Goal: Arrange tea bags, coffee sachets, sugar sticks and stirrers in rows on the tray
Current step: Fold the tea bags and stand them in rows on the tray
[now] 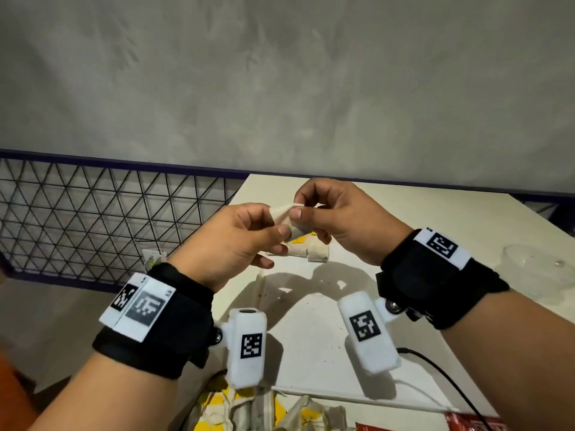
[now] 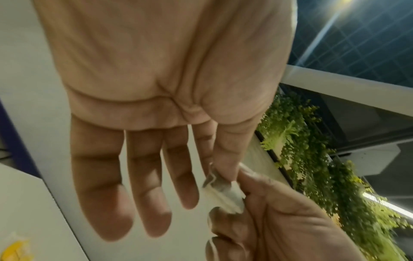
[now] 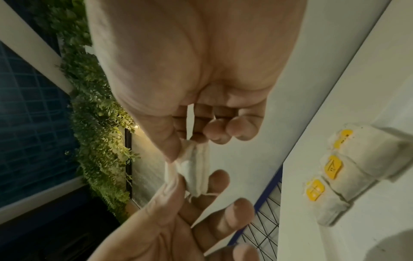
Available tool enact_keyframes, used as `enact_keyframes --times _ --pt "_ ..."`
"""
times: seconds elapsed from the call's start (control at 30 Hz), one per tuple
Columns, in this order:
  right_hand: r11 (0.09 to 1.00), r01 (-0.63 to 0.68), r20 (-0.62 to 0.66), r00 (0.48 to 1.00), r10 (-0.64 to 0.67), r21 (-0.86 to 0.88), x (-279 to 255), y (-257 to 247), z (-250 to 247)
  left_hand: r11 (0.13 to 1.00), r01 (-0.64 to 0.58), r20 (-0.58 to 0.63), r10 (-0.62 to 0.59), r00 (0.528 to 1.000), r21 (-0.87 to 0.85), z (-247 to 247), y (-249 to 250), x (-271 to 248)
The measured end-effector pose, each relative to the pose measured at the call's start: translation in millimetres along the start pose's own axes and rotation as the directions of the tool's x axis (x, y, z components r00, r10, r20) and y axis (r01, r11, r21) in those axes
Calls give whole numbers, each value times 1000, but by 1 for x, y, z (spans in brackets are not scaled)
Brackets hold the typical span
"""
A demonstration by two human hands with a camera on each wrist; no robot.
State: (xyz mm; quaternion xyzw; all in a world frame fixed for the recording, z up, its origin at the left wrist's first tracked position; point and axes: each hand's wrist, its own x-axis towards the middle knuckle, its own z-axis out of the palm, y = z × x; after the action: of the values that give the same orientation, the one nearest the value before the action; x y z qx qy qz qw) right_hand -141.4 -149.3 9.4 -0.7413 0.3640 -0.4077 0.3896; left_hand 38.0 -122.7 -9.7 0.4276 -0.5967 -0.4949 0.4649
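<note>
Both hands up in the air over the white tray (image 1: 314,309), pinching the same tea bag (image 1: 287,214) between them. Left hand (image 1: 236,241) grips one end with thumb and index finger, other three fingers hanging loose and straight in the left wrist view. Right hand (image 1: 339,219) pinches the other end the same way, remaining fingers curled into the palm. Bag itself mostly buried under fingertips; only a crumpled white strip showing, and can't tell whether its tag is there.

Down on the tray, right under the hands, a row of tea bags (image 3: 357,169) lying side by side, touching. Three countable in the right wrist view, yellow tags on their ends. From the head view that row is half hidden behind the hands.

Bottom edge of the head view cuts off a pile of more tea bags (image 1: 249,412) and something red (image 1: 466,423), too cropped to name. Clear plastic container (image 1: 541,269) off at the right, hard to make out. Black wire grid (image 1: 93,222) on the left.
</note>
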Motion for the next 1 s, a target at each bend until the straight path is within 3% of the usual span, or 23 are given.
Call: enact_keyframes --times 0.27,0.37,0.47,0.57,0.73,0.9,1.0 --pt "986 -77 37 996 83 -151 6 -10 -3 937 -60 -45 81 996 345 -3 -3 3" --pt "974 -86 102 989 109 -210 11 -15 -6 899 -50 -57 83 995 435 -4 -5 4" --pt "948 -104 71 989 131 -301 23 -12 -12 865 -13 -97 72 993 501 -6 -8 6" --pt "915 -160 42 981 189 -370 35 1 -16 770 59 -118 21 993 636 -13 -12 7" --pt "842 -280 64 936 347 -461 48 35 -12 513 209 -151 -153 977 833 -21 -20 7" --pt "779 -393 123 853 508 -490 54 62 -1 421 251 -135 -287 948 872 -28 -24 6" --pt "750 -397 115 842 527 -529 56 70 1 404 256 -132 -310 942 878 -27 -22 5"
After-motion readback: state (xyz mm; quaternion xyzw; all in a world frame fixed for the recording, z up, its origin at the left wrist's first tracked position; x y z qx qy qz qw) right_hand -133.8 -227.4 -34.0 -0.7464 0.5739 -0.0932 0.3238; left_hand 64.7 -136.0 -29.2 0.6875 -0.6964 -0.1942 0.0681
